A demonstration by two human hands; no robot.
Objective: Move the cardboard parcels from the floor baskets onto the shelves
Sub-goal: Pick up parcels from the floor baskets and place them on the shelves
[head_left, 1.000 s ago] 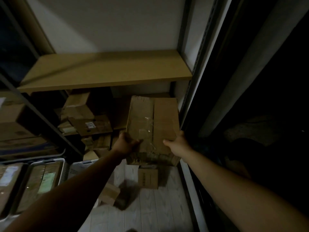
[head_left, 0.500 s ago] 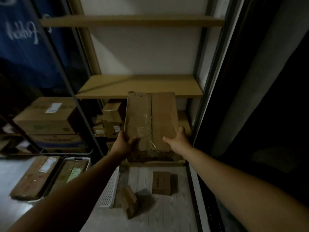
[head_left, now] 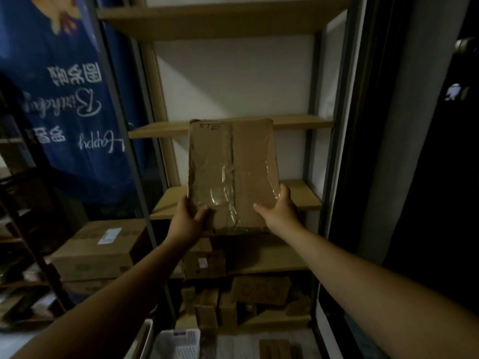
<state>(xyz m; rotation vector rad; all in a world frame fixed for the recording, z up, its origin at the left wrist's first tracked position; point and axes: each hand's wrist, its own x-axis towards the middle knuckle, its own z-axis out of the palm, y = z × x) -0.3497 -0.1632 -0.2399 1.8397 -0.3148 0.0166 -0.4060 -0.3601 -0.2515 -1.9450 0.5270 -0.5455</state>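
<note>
Head view looked up at the shelving unit (head_left: 308, 195), a tall frame of grey uprights and pale wooden boards that filled the centre of a dim room. Left of the shelving unit hung a blue banner (head_left: 70, 99) whose white lettering read reversed. Also left of the unit, level with the gap under its middle board, sat a large carton (head_left: 96, 250) with a white label on top.

In front of the shelving unit, raised before its middle boards, was the cardboard parcel (head_left: 233, 172). It was a flat brown box with its broad face turned to the camera. Its top edge came level with one board and its bottom edge fell just below the next board down. Crumpled clear tape (head_left: 225, 187) shone across its lower half.

On the unit's lowest board lay a huddle of small boxes (head_left: 259, 291), packed close together. At the foot of the unit, toward its left upright, stood a white slotted basket (head_left: 178, 343), only its upper part in view. Toward the right upright, a small flat parcel (head_left: 276, 348) lay on the pale floor.

Both hands were up in front of the unit's middle board. The left hand (head_left: 188, 218) gripped the cardboard parcel's lower left corner, thumb across the front face and fingers curled behind. The right hand (head_left: 278, 212) gripped the lower right corner, thumb on the front and fingers wrapped round the side edge.
</note>
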